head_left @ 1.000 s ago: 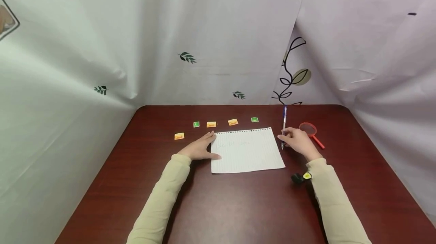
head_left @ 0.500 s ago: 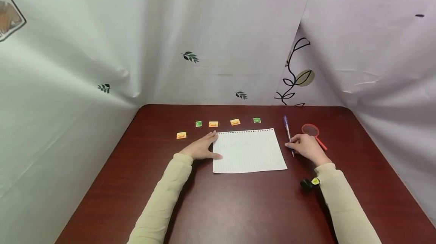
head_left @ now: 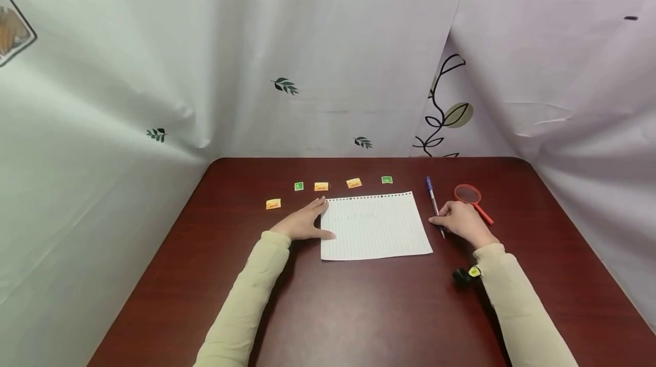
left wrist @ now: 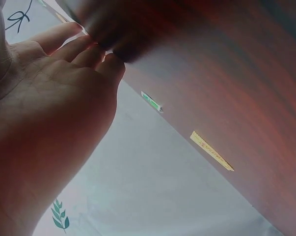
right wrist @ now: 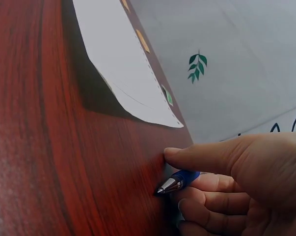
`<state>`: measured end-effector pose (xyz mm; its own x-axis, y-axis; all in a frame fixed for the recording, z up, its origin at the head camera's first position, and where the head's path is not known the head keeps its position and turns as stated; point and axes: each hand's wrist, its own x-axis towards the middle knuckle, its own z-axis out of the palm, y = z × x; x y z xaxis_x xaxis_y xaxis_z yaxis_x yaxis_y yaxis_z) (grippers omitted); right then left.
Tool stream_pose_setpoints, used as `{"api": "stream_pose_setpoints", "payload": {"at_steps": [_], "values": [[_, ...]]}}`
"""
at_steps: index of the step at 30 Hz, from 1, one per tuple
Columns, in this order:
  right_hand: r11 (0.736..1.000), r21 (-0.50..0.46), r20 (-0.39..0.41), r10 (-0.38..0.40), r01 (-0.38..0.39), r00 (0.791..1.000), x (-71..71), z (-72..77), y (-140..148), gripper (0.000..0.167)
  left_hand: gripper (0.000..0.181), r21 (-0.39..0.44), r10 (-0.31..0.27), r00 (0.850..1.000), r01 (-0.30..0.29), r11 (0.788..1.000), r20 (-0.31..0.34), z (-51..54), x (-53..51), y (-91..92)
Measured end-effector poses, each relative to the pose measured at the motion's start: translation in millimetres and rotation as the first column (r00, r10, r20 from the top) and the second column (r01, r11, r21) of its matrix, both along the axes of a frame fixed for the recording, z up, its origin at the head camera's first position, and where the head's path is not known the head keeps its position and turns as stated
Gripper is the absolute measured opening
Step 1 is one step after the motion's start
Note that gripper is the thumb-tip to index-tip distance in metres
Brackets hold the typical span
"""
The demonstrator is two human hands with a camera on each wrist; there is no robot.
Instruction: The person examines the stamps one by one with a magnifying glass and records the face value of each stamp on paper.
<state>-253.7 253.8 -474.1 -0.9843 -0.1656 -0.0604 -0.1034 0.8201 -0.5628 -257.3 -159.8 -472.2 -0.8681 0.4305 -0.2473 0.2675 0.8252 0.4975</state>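
A sheet of lined paper (head_left: 376,230) with a row of punched holes along its far edge lies on the table, bearing faint writing near its top. My left hand (head_left: 303,223) rests on the paper's left edge, thumb and fingers spread; the left wrist view shows its palm side (left wrist: 54,108). Right of the sheet, a blue pen (head_left: 433,199) lies on the table, its tip toward me. My right hand (head_left: 463,223) is at the pen's near end. In the right wrist view the pen tip (right wrist: 173,183) sits between the straight thumb and loosely bent fingers, the thumb apart from it.
A red magnifying glass (head_left: 468,195) lies just beyond the right hand. Small orange cards (head_left: 321,187) and green cards (head_left: 386,180) are spread along the far side of the dark red table (head_left: 333,310). White printed curtains (head_left: 328,59) enclose the table.
The pen, held upright by the right hand a second ago, has come down to lie on the table, shifted slightly right and nearer. The left hand has stayed on the paper.
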Motion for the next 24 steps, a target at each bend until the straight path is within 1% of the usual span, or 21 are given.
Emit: {"api": "stream_pose_setpoints", "payload": {"at_steps": [7, 11, 19, 24], "values": [[1.000, 0.015, 0.021, 0.002, -0.002, 1.000, -0.5, 0.2, 0.8, 0.029, 0.102, -0.011, -0.012, 1.000, 0.012, 1.000, 0.005, 1.5, -0.9, -0.3], [1.000, 0.013, 0.023, 0.005, -0.005, 1.000, -0.7, 3.0, 0.9, 0.030, 0.102, -0.012, -0.007, 1.000, 0.007, 1.000, 0.001, 1.5, -1.8, 0.3], [1.000, 0.017, 0.068, 0.012, -0.013, 0.998, 0.3, 4.1, 0.4, 0.032, 0.102, -0.024, -0.011, 1.000, 0.012, 1.000, 0.005, 1.6, -0.3, -0.4], [0.999, 0.031, 0.061, 0.016, -0.018, 0.998, -0.3, 4.5, 0.3, 0.033, 0.102, -0.024, -0.008, 1.000, 0.008, 1.000, 0.004, 1.5, -1.1, -0.5]]}}
